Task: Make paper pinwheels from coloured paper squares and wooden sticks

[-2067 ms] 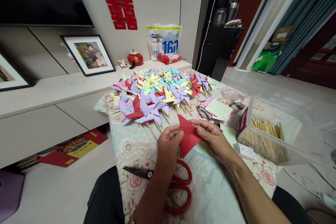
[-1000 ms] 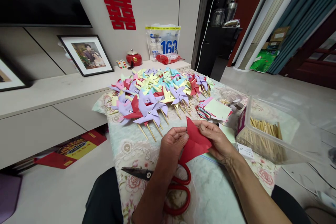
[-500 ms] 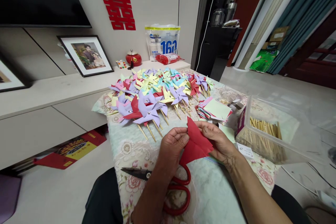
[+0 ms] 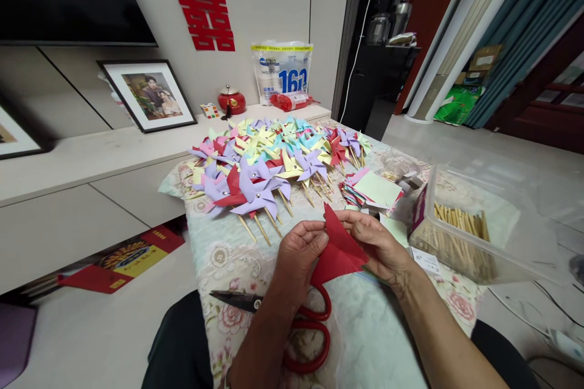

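Near the lower middle of the frame, left hand (image 4: 298, 250) and right hand (image 4: 376, 243) meeting over the counter (image 4: 378, 340), both pinching a folded red paper (image 4: 340, 252) between them. Left hand knuckles up, fingers curled, thumb and fingertips gripping the paper's upper left edge near its peak; forearm rising from the bottom edge, slightly left of centre. Right hand palm down, fingers bent over the paper's upper right edge, grasping it; forearm running down toward the lower right corner. Paper held just above the flowered cloth, pointed tip up, lower corner hanging over the red-handled scissors (image 4: 301, 322) lying beneath the left wrist. Above the hands, a heap of coloured pinwheels (image 4: 269, 164) on wooden sticks. Upper right of the hands, a stack of paper squares (image 4: 376, 189); right of frame, a clear box of sticks (image 4: 460, 237).
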Demonstrator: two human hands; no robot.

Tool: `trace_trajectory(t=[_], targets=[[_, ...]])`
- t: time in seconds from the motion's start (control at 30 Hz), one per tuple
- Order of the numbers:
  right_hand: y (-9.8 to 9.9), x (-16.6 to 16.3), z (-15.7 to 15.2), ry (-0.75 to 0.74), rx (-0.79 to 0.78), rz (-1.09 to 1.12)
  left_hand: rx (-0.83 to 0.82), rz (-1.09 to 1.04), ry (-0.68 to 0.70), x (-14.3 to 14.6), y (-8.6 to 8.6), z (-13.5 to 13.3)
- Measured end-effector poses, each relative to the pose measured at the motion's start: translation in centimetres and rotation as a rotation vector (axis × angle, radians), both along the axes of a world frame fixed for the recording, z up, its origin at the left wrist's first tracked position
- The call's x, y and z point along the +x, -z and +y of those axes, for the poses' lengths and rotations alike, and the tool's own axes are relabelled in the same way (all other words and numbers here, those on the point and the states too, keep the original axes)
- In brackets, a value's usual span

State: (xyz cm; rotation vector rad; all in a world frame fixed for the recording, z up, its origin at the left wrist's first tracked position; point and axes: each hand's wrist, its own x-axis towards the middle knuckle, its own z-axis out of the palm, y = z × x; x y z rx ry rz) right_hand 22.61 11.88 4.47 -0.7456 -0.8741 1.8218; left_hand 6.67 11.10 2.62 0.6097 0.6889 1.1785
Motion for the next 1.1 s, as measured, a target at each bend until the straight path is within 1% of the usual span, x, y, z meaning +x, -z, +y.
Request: trace_trajectory(t=[0.37,0.6,0.73,0.93,1.1], targets=[[0.2,0.1,0.1,-0.029,-0.004,0.071,0.006,-0.011,0.008,0.0,0.6,0.1],[0.2,0.0,0.2,-0.029,0.001,0.073,-0.029,-0.021,0.015,-0.1,0.1,-0.1],[0.3,0.1,0.2,-0.043,0.026,0.074,-0.035,-0.014,-0.026,-0.1,0.0,-0.1],[0.3,0.3,0.2,-0.067,0.073,0.060,-0.083,-0.062,-0.152,-0.2,-0.5,0.2],[0.4,0.3,0.2,-0.099,0.127,0.046,-0.103,-0.089,-0.164,-0.4,-0.4,0.3]])
